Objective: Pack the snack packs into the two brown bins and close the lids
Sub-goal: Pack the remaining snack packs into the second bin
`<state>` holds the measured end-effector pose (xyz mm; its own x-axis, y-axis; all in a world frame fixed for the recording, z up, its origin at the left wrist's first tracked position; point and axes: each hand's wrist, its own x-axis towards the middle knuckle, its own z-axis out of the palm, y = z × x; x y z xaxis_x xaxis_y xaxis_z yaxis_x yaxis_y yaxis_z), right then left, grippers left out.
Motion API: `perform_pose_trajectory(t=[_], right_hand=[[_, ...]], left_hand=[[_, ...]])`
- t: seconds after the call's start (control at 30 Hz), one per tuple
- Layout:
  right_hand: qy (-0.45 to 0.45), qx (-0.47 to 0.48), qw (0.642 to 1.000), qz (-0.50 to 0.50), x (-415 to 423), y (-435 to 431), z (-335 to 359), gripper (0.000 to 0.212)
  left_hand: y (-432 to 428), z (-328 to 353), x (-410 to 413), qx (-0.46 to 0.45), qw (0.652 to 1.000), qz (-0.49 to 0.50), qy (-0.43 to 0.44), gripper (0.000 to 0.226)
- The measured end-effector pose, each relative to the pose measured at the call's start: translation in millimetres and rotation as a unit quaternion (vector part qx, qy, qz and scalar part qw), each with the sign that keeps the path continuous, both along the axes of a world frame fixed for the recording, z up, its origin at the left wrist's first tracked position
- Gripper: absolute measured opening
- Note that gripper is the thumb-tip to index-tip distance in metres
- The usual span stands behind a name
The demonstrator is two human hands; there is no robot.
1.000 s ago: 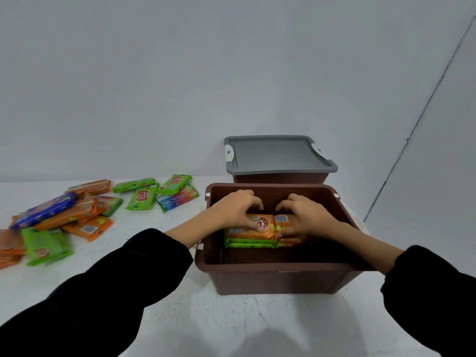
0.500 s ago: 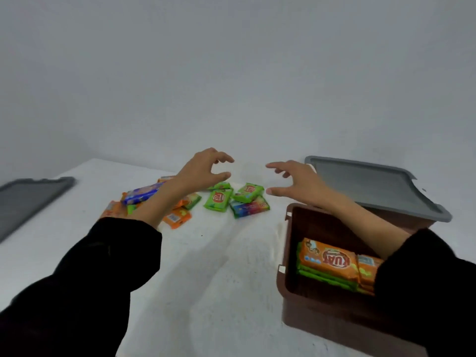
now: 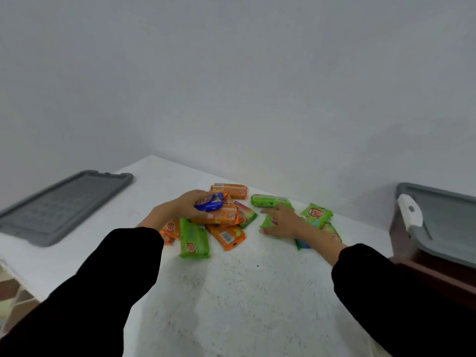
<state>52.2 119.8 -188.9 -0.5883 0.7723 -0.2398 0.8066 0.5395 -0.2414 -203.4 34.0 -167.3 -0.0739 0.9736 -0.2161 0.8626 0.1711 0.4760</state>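
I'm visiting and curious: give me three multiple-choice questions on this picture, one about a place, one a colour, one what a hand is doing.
1. Where on the table is the loose lid?
A. far right
B. far left
C. middle

2. What colour is the pack that the left hand grips?
A. green
B. orange
C. blue

3. What is the right hand doing?
A. resting on a green pack
B. waving in the air
C. making an empty fist

1 B: it lies by the left edge.
2 C: its wrapper is blue.
3 A: its fingers lie over that pack.
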Motion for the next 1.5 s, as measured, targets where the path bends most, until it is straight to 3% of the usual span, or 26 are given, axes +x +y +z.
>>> perform_pose_trajectory(t=[0.07,0.13,0.37,0.4,0.53,0.63,0.73,0.9,1.03,1.17,1.33,1.5], right_hand=[[-0.053,0.001,0.999,0.013,0,3,-11,0.066],[-0.059,-0.005,0.998,0.011,0,5,-15,0.064],[0.045,0.012,0.999,-0.021,-1,2,-11,0.021],[0.057,0.017,0.998,-0.035,-1,2,-11,0.021],[-0.001,0.027,0.995,-0.099,-4,-2,-17,0.077],[-0.033,0.009,0.992,-0.122,-8,-3,-20,0.073],[-0.036,0.015,0.991,-0.126,-9,-6,-12,0.067],[0.141,-0.099,0.96,-0.219,5,-7,14,0.078],[0.343,-0.183,0.88,-0.272,35,-12,40,0.085],[0.435,-0.216,0.837,-0.251,76,-33,89,0.086],[0.364,-0.092,0.903,-0.207,153,-74,138,0.087],[0.283,-0.018,0.932,-0.225,239,-111,144,0.092]], left_hand=[[0,-7,-6,-0.002,0.999,-0.013,-0.033,0.097],[3,-9,-11,-0.001,0.998,-0.01,-0.054,0.094],[18,2,-23,-0.033,0.999,-0.016,0.036,0.077],[18,3,-24,-0.037,0.998,-0.01,0.041,0.077],[11,6,-17,-0.016,0.998,-0.012,0.054,0.095],[8,-2,-11,-0.001,0.998,-0.002,0.064,0.078],[6,-3,-5,0.03,0.997,0.023,0.069,0.075],[-3,9,12,0.082,0.991,0.055,0.089,0.072],[-6,39,39,0.137,0.988,0.021,0.069,0.069],[-13,73,88,0.175,0.982,-0.038,0.051,0.07],[-23,106,168,0.186,0.968,-0.163,0.048,0.066],[-34,120,261,0.185,0.943,-0.274,0.037,0.066]])
